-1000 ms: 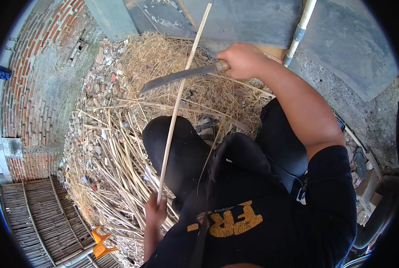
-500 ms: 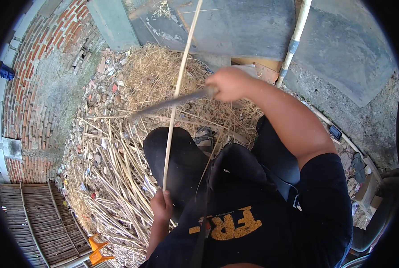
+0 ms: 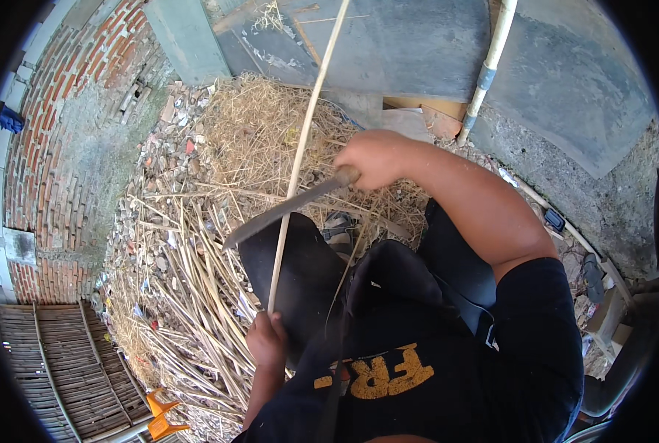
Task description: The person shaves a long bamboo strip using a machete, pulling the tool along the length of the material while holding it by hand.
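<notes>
My left hand [image 3: 267,340] is closed round the lower end of a long pale bamboo strip [image 3: 306,133], which slants up past my knee and out at the top edge. In my right hand [image 3: 377,159] is the wooden handle of a machete [image 3: 289,207]. Its long dark blade lies across the strip above my left knee and points left. Blade and strip appear to touch where they cross. Below the handle, a sandalled foot [image 3: 337,230] shows between my dark-trousered legs.
Cut bamboo strips [image 3: 197,284] lie piled on the rubble to the left. A heap of fine shavings [image 3: 259,118] spreads ahead, before grey panels [image 3: 403,48] and a white pipe [image 3: 490,66]. A brick wall [image 3: 56,184] and an orange plastic object [image 3: 163,415] are at the left.
The machete has moved down along the bamboo strip, toward me, with my right hand lower. The strip's upper end has tilted slightly to the right; my left hand still grips its lower end.
</notes>
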{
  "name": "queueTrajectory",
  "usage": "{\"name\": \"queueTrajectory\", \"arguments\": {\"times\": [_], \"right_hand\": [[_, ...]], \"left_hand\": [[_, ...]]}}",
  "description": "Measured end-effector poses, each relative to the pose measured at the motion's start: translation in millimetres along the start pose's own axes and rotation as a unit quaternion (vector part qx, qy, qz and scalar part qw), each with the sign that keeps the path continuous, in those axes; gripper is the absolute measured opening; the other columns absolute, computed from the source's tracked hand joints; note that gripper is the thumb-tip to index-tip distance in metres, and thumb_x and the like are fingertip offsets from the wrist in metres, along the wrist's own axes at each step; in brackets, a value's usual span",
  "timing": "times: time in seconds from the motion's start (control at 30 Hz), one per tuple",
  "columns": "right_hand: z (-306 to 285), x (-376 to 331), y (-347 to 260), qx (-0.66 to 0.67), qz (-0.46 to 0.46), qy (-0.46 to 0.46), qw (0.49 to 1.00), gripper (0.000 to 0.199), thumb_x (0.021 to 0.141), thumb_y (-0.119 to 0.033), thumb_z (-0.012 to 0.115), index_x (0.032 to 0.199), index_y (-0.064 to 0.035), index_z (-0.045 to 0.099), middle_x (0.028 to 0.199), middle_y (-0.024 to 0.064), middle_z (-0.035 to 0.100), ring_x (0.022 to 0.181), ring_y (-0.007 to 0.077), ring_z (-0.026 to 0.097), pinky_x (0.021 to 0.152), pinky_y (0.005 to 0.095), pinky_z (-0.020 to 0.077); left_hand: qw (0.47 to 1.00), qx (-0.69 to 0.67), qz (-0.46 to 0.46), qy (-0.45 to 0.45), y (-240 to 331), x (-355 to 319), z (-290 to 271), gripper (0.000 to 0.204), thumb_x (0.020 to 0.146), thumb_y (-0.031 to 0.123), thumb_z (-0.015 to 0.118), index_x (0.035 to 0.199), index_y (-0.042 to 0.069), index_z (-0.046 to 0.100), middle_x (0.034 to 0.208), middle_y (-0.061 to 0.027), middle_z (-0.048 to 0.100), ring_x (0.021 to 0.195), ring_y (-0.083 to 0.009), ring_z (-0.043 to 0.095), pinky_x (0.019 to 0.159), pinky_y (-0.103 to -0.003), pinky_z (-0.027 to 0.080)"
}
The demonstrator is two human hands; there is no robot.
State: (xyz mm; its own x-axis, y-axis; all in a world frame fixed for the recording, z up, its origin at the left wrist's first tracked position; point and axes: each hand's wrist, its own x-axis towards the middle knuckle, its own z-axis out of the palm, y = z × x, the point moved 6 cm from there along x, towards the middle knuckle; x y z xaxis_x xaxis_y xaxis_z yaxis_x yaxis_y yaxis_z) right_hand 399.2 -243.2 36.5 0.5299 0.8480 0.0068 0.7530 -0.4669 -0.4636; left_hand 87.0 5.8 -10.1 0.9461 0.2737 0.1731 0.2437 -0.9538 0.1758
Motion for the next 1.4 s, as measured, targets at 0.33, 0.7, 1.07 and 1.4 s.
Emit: {"name": "queueTrajectory", "arguments": {"times": [0.33, 0.7, 1.07, 1.4], "right_hand": [[-12.7, 1.1, -11.9, -0.046, 0.037, 0.039, 0.997, 0.017, 0.070, -0.013, 0.069, 0.087, -0.0139, 0.069, 0.078, 0.0118, 0.068, 0.084, 0.0340, 0.068, 0.072, 0.0494, 0.0527], [-23.9, -1.0, 54.0, 0.029, 0.116, 0.132, 0.984, 0.013, 0.077, -0.015, 0.066, 0.089, -0.0119, 0.068, 0.078, 0.0134, 0.067, 0.078, 0.0325, 0.068, 0.071, 0.0481, 0.0525], [-11.9, 4.5, 7.9, -0.025, 0.027, 0.022, 0.999, 0.015, 0.074, -0.016, 0.069, 0.087, -0.0095, 0.065, 0.075, 0.0134, 0.066, 0.077, 0.0355, 0.066, 0.068, 0.0495, 0.0503], [-23.3, -3.0, 9.3, -0.021, 0.109, 0.069, 0.991, 0.023, 0.075, -0.014, 0.067, 0.098, -0.0145, 0.071, 0.083, 0.0126, 0.070, 0.083, 0.0325, 0.069, 0.076, 0.0466, 0.0550]], "left_hand": [[0.977, -0.181, 0.002, -0.116, -6.7, 16.3, -8.7, 0.039, 0.104, 0.030, 0.046, 0.078, 0.000, 0.050, 0.058, -0.0197, 0.051, 0.053, -0.0403, 0.055, 0.051, -0.047, 0.039], [0.950, -0.268, -0.009, -0.162, -11.7, 22.2, -3.3, 0.051, 0.107, 0.037, 0.038, 0.074, -0.001, 0.049, 0.056, -0.0117, 0.047, 0.052, -0.0218, 0.046, 0.052, -0.038, 0.036], [0.973, -0.199, 0.001, -0.120, -6.0, 19.3, -3.8, 0.043, 0.105, 0.030, 0.040, 0.076, 0.000, 0.051, 0.058, -0.0216, 0.052, 0.056, -0.0447, 0.056, 0.052, -0.047, 0.041], [0.986, -0.129, 0.024, -0.104, 1.0, 19.4, -4.2, 0.038, 0.104, 0.028, 0.042, 0.077, 0.002, 0.050, 0.058, -0.0225, 0.054, 0.055, -0.0462, 0.057, 0.051, -0.051, 0.043]]}}
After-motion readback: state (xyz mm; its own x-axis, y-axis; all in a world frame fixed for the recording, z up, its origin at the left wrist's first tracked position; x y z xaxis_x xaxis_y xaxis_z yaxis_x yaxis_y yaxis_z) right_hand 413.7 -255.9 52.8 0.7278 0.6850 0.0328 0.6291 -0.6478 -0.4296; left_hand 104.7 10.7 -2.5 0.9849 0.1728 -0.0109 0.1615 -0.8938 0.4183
